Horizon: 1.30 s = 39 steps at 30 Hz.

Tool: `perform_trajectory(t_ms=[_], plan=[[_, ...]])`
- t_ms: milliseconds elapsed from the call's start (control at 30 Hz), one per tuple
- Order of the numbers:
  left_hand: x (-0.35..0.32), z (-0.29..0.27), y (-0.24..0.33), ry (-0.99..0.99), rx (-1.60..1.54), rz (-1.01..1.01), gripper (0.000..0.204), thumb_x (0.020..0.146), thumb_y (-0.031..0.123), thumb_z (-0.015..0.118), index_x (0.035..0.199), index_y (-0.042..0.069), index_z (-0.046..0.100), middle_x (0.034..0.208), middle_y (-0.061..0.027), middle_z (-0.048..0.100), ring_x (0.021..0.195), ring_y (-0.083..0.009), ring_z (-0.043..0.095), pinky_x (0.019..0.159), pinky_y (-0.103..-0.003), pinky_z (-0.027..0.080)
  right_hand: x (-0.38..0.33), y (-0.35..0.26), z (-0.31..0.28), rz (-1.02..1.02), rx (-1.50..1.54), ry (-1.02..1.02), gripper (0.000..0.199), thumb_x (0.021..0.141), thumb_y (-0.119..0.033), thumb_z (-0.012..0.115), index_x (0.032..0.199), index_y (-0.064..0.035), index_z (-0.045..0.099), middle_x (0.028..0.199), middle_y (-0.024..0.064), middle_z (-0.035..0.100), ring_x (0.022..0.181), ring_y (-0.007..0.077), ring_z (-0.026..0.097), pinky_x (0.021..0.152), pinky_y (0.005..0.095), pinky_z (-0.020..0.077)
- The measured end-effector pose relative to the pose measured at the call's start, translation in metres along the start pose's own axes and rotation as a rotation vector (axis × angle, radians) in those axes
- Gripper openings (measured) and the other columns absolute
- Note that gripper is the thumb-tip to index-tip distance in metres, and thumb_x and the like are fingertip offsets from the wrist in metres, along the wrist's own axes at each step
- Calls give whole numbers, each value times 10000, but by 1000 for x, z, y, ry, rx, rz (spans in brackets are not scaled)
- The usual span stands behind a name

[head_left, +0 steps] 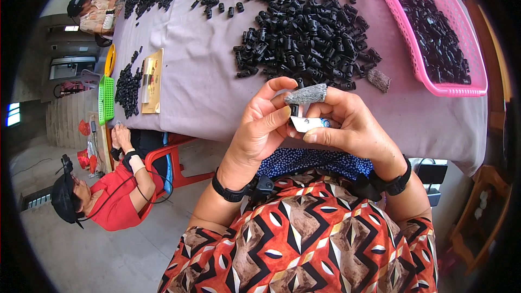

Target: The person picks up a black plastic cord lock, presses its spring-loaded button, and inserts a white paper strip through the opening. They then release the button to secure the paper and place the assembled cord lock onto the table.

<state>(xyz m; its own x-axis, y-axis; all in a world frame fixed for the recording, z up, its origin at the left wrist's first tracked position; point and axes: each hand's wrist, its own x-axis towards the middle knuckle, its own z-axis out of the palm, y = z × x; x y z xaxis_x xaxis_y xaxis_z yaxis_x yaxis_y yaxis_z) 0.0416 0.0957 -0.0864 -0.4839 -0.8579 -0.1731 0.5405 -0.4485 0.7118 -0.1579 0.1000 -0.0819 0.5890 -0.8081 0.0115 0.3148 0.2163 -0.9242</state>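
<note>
My left hand (257, 129) pinches a small black plastic piece (294, 110) between thumb and fingers; it is largely hidden by them. In my right hand (355, 121) is a flat, pale blade-like piece (305, 124) with a slanted end and a blue-and-white part near the thumb. The slanted end is close against the black piece; whether they touch I cannot tell. A grey knitted finger cover (306, 94) sits on my right index finger. Just beyond my hands lies a large heap of similar black plastic pieces (304, 38), with another grey knitted cover (379, 80) at its right edge.
A pink basket (418, 70) of black pieces stands at the right on the cloth-covered table (198, 70). To the left are a smaller pile (128, 88), a cardboard piece (153, 84) and a green basket (106, 99). Two people sit along the left side, one on a red chair (175, 165).
</note>
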Motion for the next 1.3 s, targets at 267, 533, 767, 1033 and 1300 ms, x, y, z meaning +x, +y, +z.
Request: perform_trajectory(t_ms=[267, 533, 767, 1033, 1300], plan=[[0, -5, 0, -33, 2, -17, 448, 871, 93, 622, 1266, 65, 413, 1047, -73, 603, 819, -122, 599, 648, -234, 514, 1, 2, 4, -12, 12, 31, 329, 803, -41, 688, 1094, 5, 541, 851, 12, 630, 826, 73, 579, 735, 226, 465], [1, -4, -1, -120, -106, -72, 444, 883, 121, 611, 1276, 65, 412, 1036, -89, 597, 778, -125, 585, 617, -233, 498, 2, 2, 3, -20, 145, 39, 317, 810, -60, 690, 1081, 9, 541, 850, 14, 631, 827, 74, 577, 741, 227, 469], [3, -5, -1, -114, -86, -53, 444, 892, 124, 595, 1290, 75, 405, 992, -79, 577, 774, -123, 572, 617, -227, 494, 0, 0, 2, -17, 1, 5, 299, 811, -39, 679, 1069, 11, 537, 874, 37, 643, 854, 89, 597, 782, 244, 485], [3, -7, -2, -128, -112, -81, 445, 896, 144, 595, 1293, 79, 404, 958, -73, 567, 778, -122, 570, 607, -228, 498, 0, 0, 1, -4, 29, 11, 293, 816, -48, 678, 1066, 16, 537, 890, 49, 650, 873, 102, 608, 781, 250, 490], [0, -2, -3, -125, -101, -96, 454, 893, 160, 604, 1295, 91, 406, 947, -64, 569, 710, -103, 557, 594, -244, 495, 1, 2, 3, -17, 141, 17, 311, 820, -57, 679, 1086, 20, 538, 888, 49, 654, 883, 104, 606, 788, 246, 485]])
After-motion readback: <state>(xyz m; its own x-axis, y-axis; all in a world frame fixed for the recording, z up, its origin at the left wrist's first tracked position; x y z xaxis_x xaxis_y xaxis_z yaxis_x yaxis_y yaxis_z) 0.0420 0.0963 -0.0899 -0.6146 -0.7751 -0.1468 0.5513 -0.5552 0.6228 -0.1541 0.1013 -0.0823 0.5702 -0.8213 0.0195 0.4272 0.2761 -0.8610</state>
